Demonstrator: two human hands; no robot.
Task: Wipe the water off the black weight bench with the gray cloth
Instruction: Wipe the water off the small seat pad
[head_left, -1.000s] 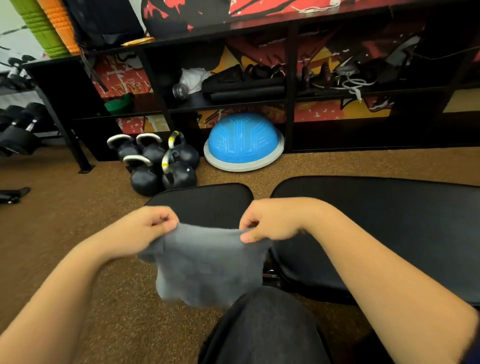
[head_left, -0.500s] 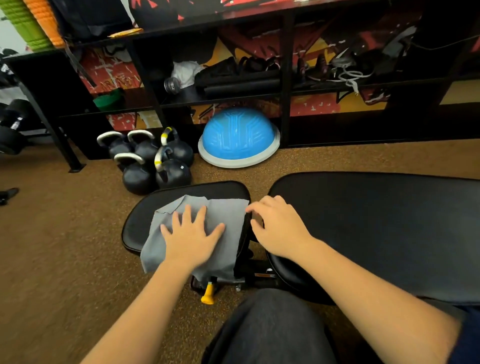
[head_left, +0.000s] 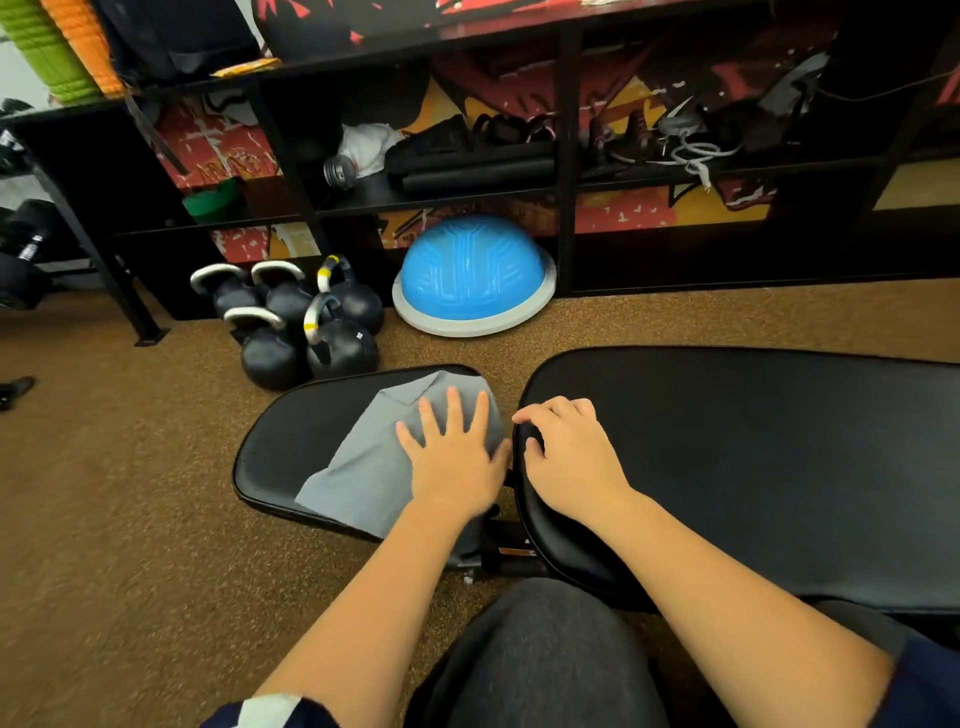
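We see the left hand (head_left: 457, 462) lying flat on the gray cloth (head_left: 358, 467). Its fingers are straight and spread wide, so it pushes the cloth down and does not grab it. The cloth sits under that hand and sticks out to the left of it, on the small pad (head_left: 285, 441) of the black weight bench (head_left: 675, 415) (one corner of the cloth is folded over, just past the fingertips). The right hand (head_left: 571, 457) is just beside the left hand. It rests on the end of the long pad (head_left: 805, 493) with its fingers bent loosely, and it holds nothing. Past the left hand, on the brown floor (head_left: 130, 519), we see a bunch of black kettlebells (head_left: 306, 332). A blue half ball (head_left: 470, 275) sits past both hands, by a dark shelf (head_left: 566, 130). Below the hands is a knee (head_left: 545, 660) in gray.
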